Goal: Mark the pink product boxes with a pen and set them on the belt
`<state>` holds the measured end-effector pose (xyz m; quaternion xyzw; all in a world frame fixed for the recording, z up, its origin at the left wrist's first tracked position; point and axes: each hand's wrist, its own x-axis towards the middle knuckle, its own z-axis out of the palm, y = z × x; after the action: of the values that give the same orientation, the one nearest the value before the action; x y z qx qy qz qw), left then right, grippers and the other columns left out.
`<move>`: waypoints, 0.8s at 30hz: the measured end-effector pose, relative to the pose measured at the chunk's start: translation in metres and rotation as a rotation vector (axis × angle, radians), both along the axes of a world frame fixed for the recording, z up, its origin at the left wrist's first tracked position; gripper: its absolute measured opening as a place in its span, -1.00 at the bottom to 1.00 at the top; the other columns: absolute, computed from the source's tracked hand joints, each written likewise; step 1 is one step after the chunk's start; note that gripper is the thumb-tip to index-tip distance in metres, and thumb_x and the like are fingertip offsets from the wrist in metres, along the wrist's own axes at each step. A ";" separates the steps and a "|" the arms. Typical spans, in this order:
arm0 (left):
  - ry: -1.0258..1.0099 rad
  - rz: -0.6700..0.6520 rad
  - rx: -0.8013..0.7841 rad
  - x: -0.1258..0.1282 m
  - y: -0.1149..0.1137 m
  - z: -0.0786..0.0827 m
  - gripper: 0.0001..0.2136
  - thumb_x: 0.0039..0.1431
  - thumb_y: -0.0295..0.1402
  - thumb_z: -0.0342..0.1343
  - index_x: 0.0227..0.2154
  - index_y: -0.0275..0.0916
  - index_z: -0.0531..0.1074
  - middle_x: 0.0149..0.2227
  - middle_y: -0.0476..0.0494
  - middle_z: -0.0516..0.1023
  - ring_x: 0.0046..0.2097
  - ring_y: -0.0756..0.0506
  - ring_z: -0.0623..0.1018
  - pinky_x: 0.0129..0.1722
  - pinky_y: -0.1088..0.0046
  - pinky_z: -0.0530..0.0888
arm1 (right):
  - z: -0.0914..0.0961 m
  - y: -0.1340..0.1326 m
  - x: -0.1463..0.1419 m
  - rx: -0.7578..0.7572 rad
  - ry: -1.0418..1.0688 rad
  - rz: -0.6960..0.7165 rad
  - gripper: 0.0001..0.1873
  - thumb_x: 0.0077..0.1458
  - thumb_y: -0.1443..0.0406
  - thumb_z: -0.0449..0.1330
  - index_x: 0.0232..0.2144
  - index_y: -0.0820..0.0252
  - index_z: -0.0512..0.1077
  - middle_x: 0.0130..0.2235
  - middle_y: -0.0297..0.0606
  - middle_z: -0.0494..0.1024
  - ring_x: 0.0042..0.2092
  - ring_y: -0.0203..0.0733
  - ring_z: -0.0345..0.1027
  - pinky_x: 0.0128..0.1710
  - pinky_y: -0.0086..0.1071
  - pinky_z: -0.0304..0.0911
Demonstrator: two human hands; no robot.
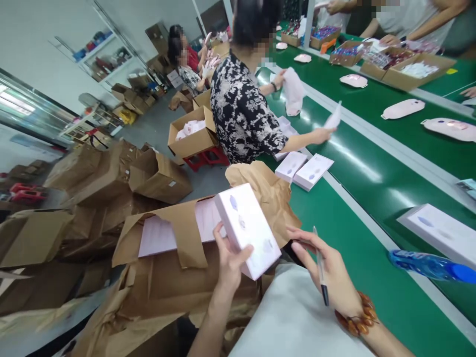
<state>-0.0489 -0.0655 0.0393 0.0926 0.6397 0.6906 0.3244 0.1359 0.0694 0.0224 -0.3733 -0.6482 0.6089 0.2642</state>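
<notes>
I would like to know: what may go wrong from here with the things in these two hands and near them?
The left hand alone holds the white box tilted, so it might slip. The right hand has a pen tucked in it near the brown paper; the pen could drop or snag. The blue bottle lies on its side and might roll if bumped.

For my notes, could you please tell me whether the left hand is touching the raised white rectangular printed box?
Touching. The head view shows the left hand gripping the white rectangular box, thumb on its printed face.
</notes>
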 end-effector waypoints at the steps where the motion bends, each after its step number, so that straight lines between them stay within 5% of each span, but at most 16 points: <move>1: -0.048 -0.059 0.042 0.015 0.003 0.002 0.00 -0.12 -0.25 0.58 0.30 0.05 0.04 0.11 -0.17 0.61 0.09 -0.30 0.65 0.14 0.10 0.56 | 0.006 -0.001 -0.002 0.032 -0.022 0.042 -0.62 0.31 -0.04 0.31 0.01 0.01 0.60 0.26 -0.11 0.64 0.15 0.05 0.62 0.17 -0.12 0.51; 4: -0.228 -0.276 0.137 0.047 0.008 0.002 0.00 -0.09 -0.23 0.58 0.32 0.02 0.06 0.26 -0.28 0.54 0.28 -0.39 0.56 0.28 -0.02 0.49 | 0.015 -0.006 0.002 0.050 -0.114 0.048 -0.56 0.25 -0.05 0.36 0.05 0.01 0.58 0.20 -0.14 0.68 0.04 0.06 0.65 0.00 -0.16 0.57; 7: -0.344 -0.404 0.160 0.055 0.007 0.000 -0.11 0.03 -0.20 0.53 0.33 -0.02 0.14 0.30 -0.32 0.53 0.33 -0.41 0.52 0.34 -0.10 0.43 | 0.016 -0.014 0.014 -0.014 -0.130 -0.087 -0.61 0.31 -0.05 0.29 -0.04 0.07 0.60 0.01 -0.13 0.75 -0.12 -0.02 0.66 -0.20 -0.27 0.56; 12: -0.454 -0.531 0.212 0.046 0.003 0.003 -0.02 -0.15 -0.29 0.57 0.37 -0.02 0.25 0.30 -0.26 0.55 0.37 -0.49 0.47 0.37 -0.17 0.39 | 0.014 -0.019 0.024 -0.143 -0.011 -0.267 -0.63 0.30 -0.06 0.32 -0.12 0.08 0.60 0.03 -0.08 0.75 -0.06 -0.04 0.67 -0.12 -0.32 0.59; 18: -0.613 -0.541 0.237 0.049 -0.004 -0.001 0.05 -0.23 -0.29 0.53 0.42 0.03 0.24 0.28 -0.27 0.58 0.37 -0.59 0.45 0.34 -0.28 0.39 | 0.024 -0.015 0.030 -0.324 0.010 -0.131 -0.47 0.25 -0.15 0.32 0.02 0.09 0.62 0.04 -0.09 0.76 -0.03 0.00 0.70 -0.08 -0.30 0.62; 24: -0.648 -0.610 0.226 0.050 -0.008 -0.007 0.12 -0.26 -0.26 0.52 0.46 0.03 0.18 0.32 -0.33 0.53 0.39 -0.64 0.40 0.33 -0.36 0.35 | 0.025 -0.020 0.044 -0.136 -0.105 -0.051 -0.45 0.37 -0.12 0.19 0.08 0.13 0.65 -0.04 -0.14 0.80 -0.09 0.00 0.74 -0.20 -0.36 0.65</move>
<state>0.0007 -0.0735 0.0320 0.0908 0.3692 0.6223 0.6843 0.1802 0.0497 0.0472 -0.4383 -0.6085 0.6241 0.2194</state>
